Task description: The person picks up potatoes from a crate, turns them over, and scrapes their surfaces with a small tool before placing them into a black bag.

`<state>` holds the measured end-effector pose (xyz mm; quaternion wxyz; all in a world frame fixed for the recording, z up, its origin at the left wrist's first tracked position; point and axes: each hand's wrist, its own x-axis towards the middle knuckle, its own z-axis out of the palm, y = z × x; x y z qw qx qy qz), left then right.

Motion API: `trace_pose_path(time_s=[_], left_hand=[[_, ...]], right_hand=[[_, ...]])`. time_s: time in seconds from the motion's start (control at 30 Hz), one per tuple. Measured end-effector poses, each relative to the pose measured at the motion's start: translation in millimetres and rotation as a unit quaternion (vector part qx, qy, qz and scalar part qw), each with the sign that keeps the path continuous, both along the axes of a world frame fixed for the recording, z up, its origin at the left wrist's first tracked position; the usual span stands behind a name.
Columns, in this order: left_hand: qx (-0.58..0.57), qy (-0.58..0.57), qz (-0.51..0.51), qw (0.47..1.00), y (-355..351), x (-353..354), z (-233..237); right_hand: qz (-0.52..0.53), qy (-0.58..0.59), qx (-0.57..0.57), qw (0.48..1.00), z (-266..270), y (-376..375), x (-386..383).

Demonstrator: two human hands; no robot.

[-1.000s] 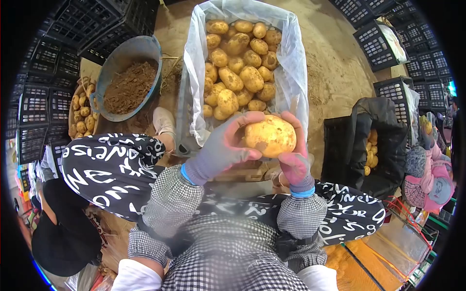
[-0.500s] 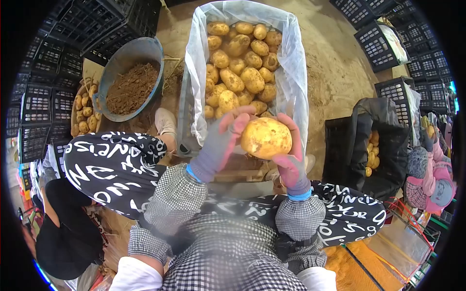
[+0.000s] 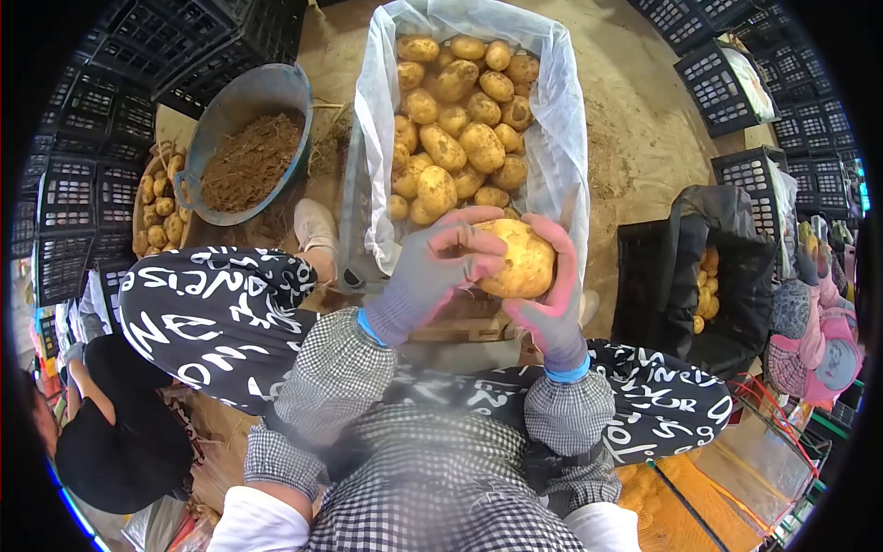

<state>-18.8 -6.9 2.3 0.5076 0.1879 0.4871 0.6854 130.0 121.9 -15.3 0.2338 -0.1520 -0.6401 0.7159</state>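
In front of my body, a large yellow potato [image 3: 521, 261] with brown soil specks is held up over the near end of a lined crate. My right hand [image 3: 559, 299], in a grey and pink glove, wraps round its right side, with fingers above and thumb below. My left hand [image 3: 428, 276], gloved alike, has its bent fingers and thumb closed against the potato's left side. Just beyond my hands, many soil-marked potatoes [image 3: 444, 147] lie in the crate [image 3: 352, 198], inside a whitish plastic liner [image 3: 561, 110].
To the left stands a blue tub [image 3: 308, 120] of dry soil beside a basket of potatoes [image 3: 158, 212]. A black-lined crate [image 3: 644, 285] with potatoes sits to the right. Black crates [image 3: 69, 198] are stacked at both sides. Other people [image 3: 124, 423] are at both edges.
My left hand has shifted its fingers further over the potato's left side, and they are more bent. The potato has turned slightly and moved a little right; my right hand still holds it.
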Motion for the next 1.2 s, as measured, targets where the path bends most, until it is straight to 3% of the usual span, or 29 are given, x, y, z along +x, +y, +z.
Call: trace_pose_path(time_s=[0.07,0.17,0.27,0.37,0.47,0.57,0.67,0.83,0.93,1.07,1.17,1.2], left_hand=[[0.025,-0.056,0.041,0.997,2,-2,-10],[0.034,-0.226,0.082,0.970,-2,-15,-21],[0.006,0.034,0.020,0.999,9,-11,-43],[0.012,0.353,0.041,0.935,10,11,9],[0.068,0.394,0.002,0.916,9,8,4],[0.048,0.330,-0.007,0.943,6,9,10],[0.089,0.167,0.011,0.982,3,13,14],[0.084,0.229,0.040,0.969,0,3,12],[0.028,0.284,0.046,0.957,3,7,22],[0.041,0.410,-0.041,0.910,4,2,20],[0.062,0.266,-0.061,0.960,1,7,14],[0.076,0.340,-0.065,0.935,1,4,12]], right_hand=[[-0.011,0.010,-0.100,0.995,10,-4,-4],[-0.036,0.011,-0.221,0.974,23,-8,-5],[-0.032,0.018,-0.273,0.961,24,-6,-6],[-0.012,0.051,-0.300,0.952,11,-3,-1],[-0.002,0.066,-0.317,0.946,8,-4,0],[-0.015,0.046,-0.337,0.940,13,-7,-2],[-0.042,0.032,-0.385,0.921,16,-7,-2],[-0.036,0.061,-0.444,0.893,19,-4,-3],[-0.031,0.068,-0.418,0.905,18,-4,-3],[-0.017,0.031,-0.320,0.947,19,-2,1],[-0.021,0.015,-0.304,0.952,19,-2,2],[-0.020,0.017,-0.305,0.952,16,-2,3]])
